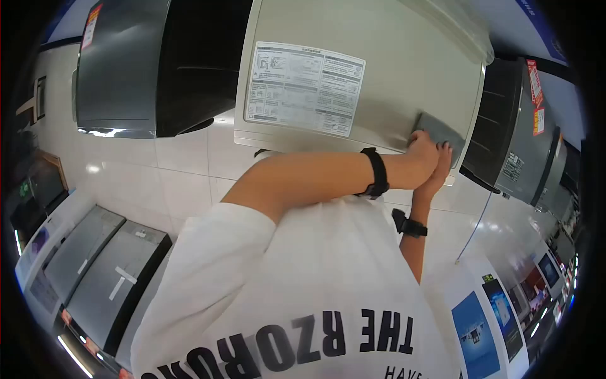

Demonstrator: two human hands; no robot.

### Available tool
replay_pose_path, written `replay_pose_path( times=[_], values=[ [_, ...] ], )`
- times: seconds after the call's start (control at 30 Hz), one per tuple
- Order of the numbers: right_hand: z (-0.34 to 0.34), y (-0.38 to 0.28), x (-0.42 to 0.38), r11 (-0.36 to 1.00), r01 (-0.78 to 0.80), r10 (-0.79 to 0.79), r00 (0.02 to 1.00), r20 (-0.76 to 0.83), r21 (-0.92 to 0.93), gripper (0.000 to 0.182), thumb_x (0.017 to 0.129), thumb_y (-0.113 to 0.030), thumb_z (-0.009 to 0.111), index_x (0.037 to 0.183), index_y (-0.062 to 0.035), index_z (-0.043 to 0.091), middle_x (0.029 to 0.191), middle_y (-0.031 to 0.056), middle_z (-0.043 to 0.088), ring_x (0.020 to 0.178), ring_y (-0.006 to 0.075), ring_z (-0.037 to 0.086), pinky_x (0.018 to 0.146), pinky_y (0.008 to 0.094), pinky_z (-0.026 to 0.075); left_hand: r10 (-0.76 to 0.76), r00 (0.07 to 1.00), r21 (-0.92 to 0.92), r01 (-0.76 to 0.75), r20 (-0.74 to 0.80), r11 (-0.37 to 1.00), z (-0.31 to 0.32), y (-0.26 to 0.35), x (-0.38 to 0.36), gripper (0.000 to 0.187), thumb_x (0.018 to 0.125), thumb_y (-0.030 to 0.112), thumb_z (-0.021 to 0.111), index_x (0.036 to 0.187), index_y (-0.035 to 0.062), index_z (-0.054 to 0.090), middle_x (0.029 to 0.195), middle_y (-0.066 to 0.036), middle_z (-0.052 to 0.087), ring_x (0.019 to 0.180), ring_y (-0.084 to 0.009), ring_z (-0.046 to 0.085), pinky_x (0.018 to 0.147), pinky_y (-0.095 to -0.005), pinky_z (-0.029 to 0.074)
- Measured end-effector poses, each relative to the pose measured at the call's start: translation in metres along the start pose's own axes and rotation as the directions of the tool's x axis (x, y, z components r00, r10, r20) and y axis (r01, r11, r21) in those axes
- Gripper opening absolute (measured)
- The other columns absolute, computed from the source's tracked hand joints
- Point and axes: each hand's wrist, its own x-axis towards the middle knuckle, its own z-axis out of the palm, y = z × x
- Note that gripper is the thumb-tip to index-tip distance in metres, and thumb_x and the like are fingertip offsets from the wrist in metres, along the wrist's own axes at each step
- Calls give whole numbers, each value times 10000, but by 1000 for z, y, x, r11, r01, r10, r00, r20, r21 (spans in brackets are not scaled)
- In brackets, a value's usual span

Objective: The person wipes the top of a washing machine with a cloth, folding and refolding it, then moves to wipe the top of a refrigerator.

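Observation:
A folded grey cloth (431, 125) lies on the near right corner of a beige appliance top (391, 69), which looks like a washing machine's. My left arm reaches across my body, and my left hand (423, 151) presses on the cloth with curled fingers. Close against it, my right hand (440, 169) comes up from the near side, its fingertips on the cloth's near edge. The hands overlap, so part of each one's fingers is hidden. A printed instruction label (305, 88) is stuck on the top, left of the cloth.
Clear plastic film (464, 28) hangs over the far right corner. Dark appliances (120, 69) stand close on the left, and another dark appliance (505, 114) with red tags on the right. Behind me are grey-topped units (117, 271) and display panels (476, 335). The floor (183, 164) is tiled.

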Motion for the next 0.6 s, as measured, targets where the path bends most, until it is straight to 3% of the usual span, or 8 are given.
replay_pose_path(
  times=[0.13,0.23,0.37,0.47,0.53,0.6],
  values=[
    [14,-34,-17,998,-64,66,995,-76,25,388,941,-99,491,1283,24,626,1454,238,549,1428,411,427,1170,487,290,-51,986,-7,50,-156,999,32,-3,-33,445,784,287,784,1179,94,713,1235,-184,690,1289,-364,560,792,-483,459],
    [22,-63,-19,996,-79,81,994,-72,31,407,900,-57,466,1261,22,637,1446,225,563,1428,399,433,1174,487,277,17,997,-60,-21,-70,998,20,-23,-77,423,805,270,772,1184,92,711,1247,-182,688,1296,-346,558,826,-508,459],
    [42,-89,-17,999,-44,45,997,-56,18,409,887,-50,459,1244,4,651,1440,204,577,1428,382,441,1184,497,244,-28,993,-35,24,-115,999,31,-43,-103,389,796,292,775,1135,106,730,1121,-116,716,1220,-321,588,819,-503,449],
    [46,-90,-17,1000,-19,20,999,-48,12,379,921,-117,512,1261,-23,649,1463,180,563,1440,367,430,1188,553,204,-64,993,-62,58,-98,996,36,-43,-98,387,792,312,774,1117,105,740,1049,-92,715,1157,-298,605,821,-504,443],
    [46,-89,-18,996,-8,8,1000,1,-85,382,939,-192,552,1276,-38,643,1479,167,551,1450,356,420,1181,600,172,-88,994,-68,84,-60,994,37,-38,-87,400,794,330,769,1119,98,743,1013,-87,712,1121,-286,610,833,-511,439],
    [43,-77,-18,984,33,-18,996,92,-173,477,943,-331,610,1331,-55,604,1531,147,500,1479,343,377,1164,672,118,-135,989,-50,138,63,989,35,-31,-67,423,792,341,766,1129,88,742,1030,-105,706,1121,-315,602,850,-521,433]
  ],
)
